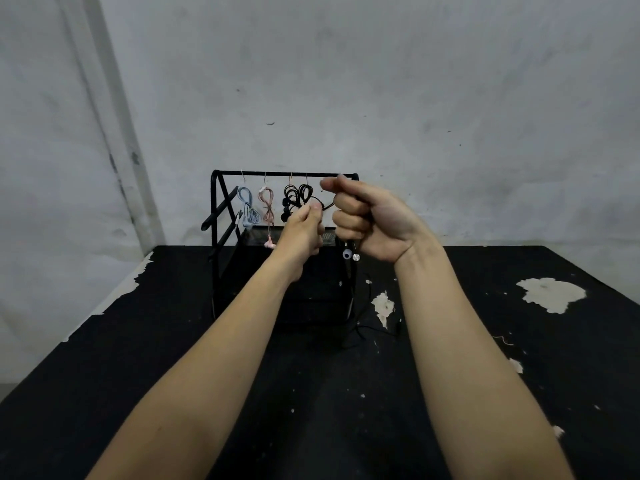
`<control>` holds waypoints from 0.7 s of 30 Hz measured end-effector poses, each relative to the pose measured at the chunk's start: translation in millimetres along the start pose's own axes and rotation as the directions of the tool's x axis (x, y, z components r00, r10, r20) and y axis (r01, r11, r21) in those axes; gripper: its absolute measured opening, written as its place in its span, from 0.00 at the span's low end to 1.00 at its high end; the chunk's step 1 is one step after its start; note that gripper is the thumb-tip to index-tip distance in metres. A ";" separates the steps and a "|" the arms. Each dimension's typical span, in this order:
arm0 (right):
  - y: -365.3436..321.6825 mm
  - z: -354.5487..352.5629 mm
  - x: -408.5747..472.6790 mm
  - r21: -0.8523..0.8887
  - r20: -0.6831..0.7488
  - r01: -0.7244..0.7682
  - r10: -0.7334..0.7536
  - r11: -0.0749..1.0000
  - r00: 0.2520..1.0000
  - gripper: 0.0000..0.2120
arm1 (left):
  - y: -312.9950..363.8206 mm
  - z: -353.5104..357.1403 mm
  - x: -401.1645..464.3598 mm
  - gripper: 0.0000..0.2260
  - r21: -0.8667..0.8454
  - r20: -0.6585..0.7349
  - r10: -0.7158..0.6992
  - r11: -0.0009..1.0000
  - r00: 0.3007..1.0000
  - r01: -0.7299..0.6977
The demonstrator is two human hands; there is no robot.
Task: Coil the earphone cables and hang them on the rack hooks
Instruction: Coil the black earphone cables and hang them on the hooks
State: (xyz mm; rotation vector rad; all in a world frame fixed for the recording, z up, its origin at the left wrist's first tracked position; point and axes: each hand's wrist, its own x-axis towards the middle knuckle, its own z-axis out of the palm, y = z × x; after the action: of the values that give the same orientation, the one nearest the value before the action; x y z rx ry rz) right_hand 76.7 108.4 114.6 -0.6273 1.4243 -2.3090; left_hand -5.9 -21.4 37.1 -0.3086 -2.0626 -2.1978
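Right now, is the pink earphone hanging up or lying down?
Hanging up: the pink earphone dangles coiled from a hook on the black rack.

matt black metal rack, peeling table.

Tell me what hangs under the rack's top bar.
Under the rack bar hang a blue cable, a pink cable and black cables. The hands cover its right end.

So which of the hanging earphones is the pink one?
The pink earphones, second from the left on the rack. The set to their left is blue; the two to their right are black.
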 end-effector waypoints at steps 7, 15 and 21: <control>-0.4 2.5 16.1 -0.001 0.115 -0.046 0.046 0.999 0.992 0.18 | 3.8 2.1 7.1 0.08 0.010 0.016 0.004 1.000 1.000 -0.004; -2.2 -0.6 24.2 -0.040 0.059 -0.036 0.038 0.999 0.998 0.18 | 2.5 -1.7 26.3 0.10 0.105 -0.030 -0.009 0.994 1.000 0.012; -17.1 -9.2 34.1 0.145 -0.167 0.164 -0.139 0.976 0.976 0.13 | -6.5 -1.0 -8.0 0.15 0.231 0.427 -0.085 0.973 0.900 -0.018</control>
State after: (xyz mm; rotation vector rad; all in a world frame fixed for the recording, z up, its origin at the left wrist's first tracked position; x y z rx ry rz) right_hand 42.1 105.0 132.6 -0.5360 1.2804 -2.6120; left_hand 0.4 -22.4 29.0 -0.8104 -2.5349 -2.0160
